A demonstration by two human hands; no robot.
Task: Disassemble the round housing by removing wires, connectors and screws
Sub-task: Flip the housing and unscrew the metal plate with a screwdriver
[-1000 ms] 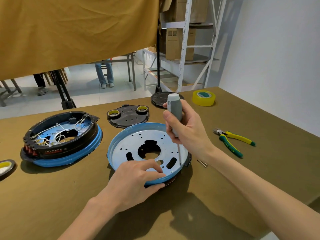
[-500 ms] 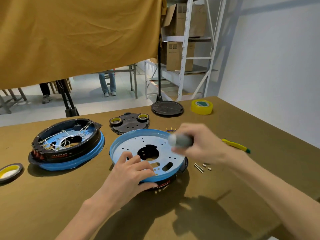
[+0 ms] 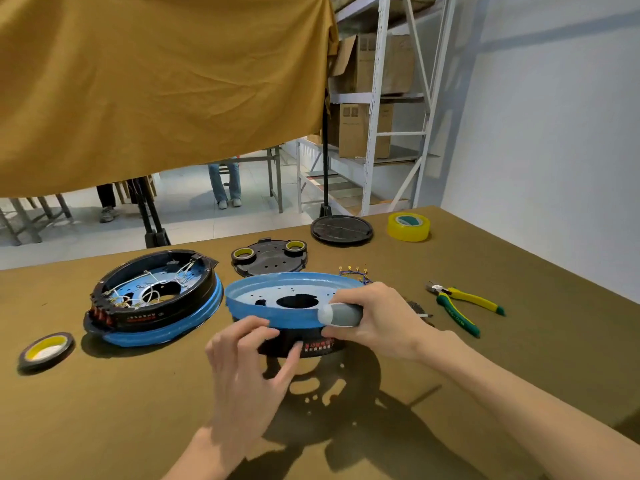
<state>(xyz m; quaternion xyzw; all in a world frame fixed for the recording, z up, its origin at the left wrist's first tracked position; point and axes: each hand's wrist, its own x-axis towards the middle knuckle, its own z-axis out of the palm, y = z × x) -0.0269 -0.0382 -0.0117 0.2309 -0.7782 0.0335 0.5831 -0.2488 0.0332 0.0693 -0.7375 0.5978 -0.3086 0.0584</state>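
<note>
Right hand (image 3: 377, 315) reaches in from lower right, forearm running diagonally across the table (image 3: 519, 341). Fingers curl round a grey-handled screwdriver (image 3: 341, 314), held sideways, handle end pointing left, long axis roughly level; its tip is hidden behind the hand. The same hand sits against the right rim of the round housing (image 3: 287, 296).

Left hand (image 3: 247, 368) comes up from the bottom edge, fingers spread and only slightly bent. Fingertips touch the housing's black lower ring at the front; thumb up near the blue rim. It grips nothing that I can make out.

Housing sits at table centre, tilted: near edge raised, blue-rimmed metal plate facing up and away, a shadow with hole patterns beneath it. Red and white characters are printed on the black ring, too blurred to read.

A second housing (image 3: 156, 299), with white wires inside, lies flat to the left. Red print on its side is unreadable.

Yellow-green pliers (image 3: 460, 308) lie right of the hands, jaws pointing back-left; lettering on one handle is illegible.

Loose wires with small connectors (image 3: 355, 273) lie just behind the tilted housing.
</note>
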